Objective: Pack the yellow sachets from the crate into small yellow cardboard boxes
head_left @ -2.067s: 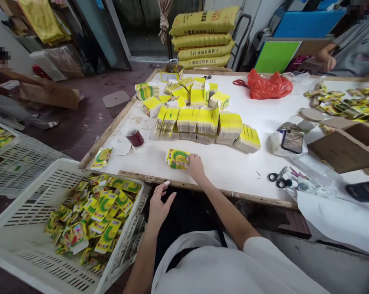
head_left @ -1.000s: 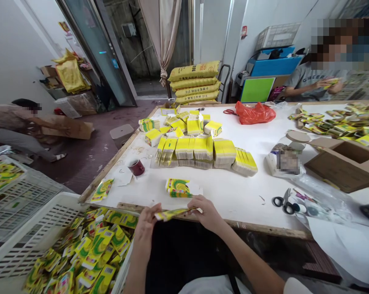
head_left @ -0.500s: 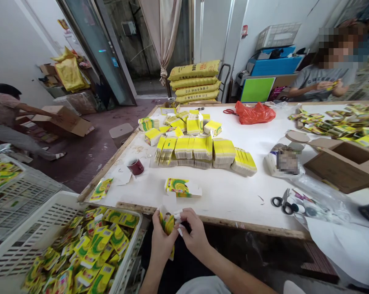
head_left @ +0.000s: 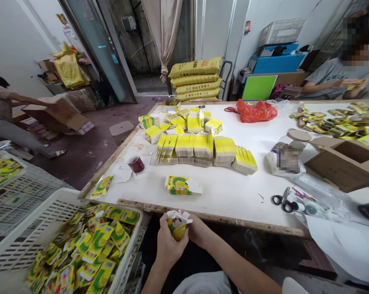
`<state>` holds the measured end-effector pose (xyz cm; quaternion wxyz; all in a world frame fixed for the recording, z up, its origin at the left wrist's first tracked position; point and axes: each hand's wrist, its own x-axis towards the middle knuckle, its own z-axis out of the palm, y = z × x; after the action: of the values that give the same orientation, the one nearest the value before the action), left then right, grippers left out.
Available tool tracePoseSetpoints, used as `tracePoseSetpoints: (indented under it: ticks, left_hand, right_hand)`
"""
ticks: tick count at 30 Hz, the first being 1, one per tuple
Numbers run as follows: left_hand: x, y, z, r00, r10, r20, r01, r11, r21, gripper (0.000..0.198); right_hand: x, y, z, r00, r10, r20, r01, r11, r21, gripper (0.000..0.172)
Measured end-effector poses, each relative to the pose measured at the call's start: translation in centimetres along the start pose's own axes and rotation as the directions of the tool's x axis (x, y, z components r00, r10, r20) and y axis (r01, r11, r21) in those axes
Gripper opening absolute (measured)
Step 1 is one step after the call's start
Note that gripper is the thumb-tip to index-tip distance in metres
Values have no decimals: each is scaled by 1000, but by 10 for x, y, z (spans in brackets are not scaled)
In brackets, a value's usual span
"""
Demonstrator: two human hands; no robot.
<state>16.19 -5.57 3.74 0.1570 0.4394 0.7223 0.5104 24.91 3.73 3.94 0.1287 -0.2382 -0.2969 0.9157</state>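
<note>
Here, both hands point(head_left: 171, 247) point(head_left: 199, 230) hold a carton point(head_left: 177, 230) near the table edge point(head_left: 227, 222).

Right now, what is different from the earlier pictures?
The right hand let go of the yellow pack on the table and drew back toward the body. With the left hand, it now holds a carton with white flaps. The mug, black scissors and red bag stayed in place.

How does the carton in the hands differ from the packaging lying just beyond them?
The held carton is gripped by the left hand and right hand; the lying packaging rests on the table. The held carton's white flaps spread upward; the lying packaging's white flap points rightward in view. Both are yellow and green.
</note>
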Motion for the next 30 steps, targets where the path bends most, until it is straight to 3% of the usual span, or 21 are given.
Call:
tracePoseSetpoints:
  ticks: [3, 5, 8, 10, 13, 16, 18, 22, 26, 28, 30]
  left_hand:
    - [6, -1, -3, 997, -13, -78, 17, 998, 55, 61]
    - [10, -5, -6, 991, 26, -128, -6, 988, 154, 60]
    - [15, -13, -8, 967, 227, -117, -169, 912, 374, 48]
    - [17, -18, -10, 924, 377, -64, -302, 823, 482, 41]
    - [19, -20, -10, 884, 467, -33, -379, 755, 535, 39]
    - [21, -19, -9, 918, 387, -83, -301, 820, 486, 43]
    - [23, -18, -9, 950, 281, -136, -202, 885, 420, 49]
    - [26, -15, -10, 970, 127, -205, -54, 944, 327, 57]
    - [23, -7, -7, 993, 113, -17, -105, 961, 256, 52]
    - [20, -1, -5, 992, 107, 70, -119, 970, 213, 49]
    - [18, 3, -3, 992, 96, 83, -112, 971, 212, 50]
  right_hand:
    - [-1, -1, -1, 985, -173, -6, 172, 981, -90, 55]
    - [-2, -8, -5, 953, -297, -51, 274, 925, -264, 51]
    - [-2, -20, -11, 895, -421, -146, 269, 771, -578, 45]
    - [-1, -24, -14, 906, -385, -178, 207, 768, -606, 44]
    - [0, -22, -16, 967, -205, -150, 142, 926, -350, 41]
    - [-1, -15, -17, 997, -49, -65, 47, 998, -31, 38]
    - [-2, -11, -17, 1000, 4, -21, -3, 998, 60, 38]
    - [-3, -11, -16, 990, -138, 12, 138, 990, 21, 38]
    - [3, -16, -8, 950, -311, 23, 311, 937, -160, 39]
    - [7, -17, -5, 948, -317, 17, 314, 929, -195, 39]
    - [9, -16, -3, 958, -285, 31, 286, 942, -175, 40]
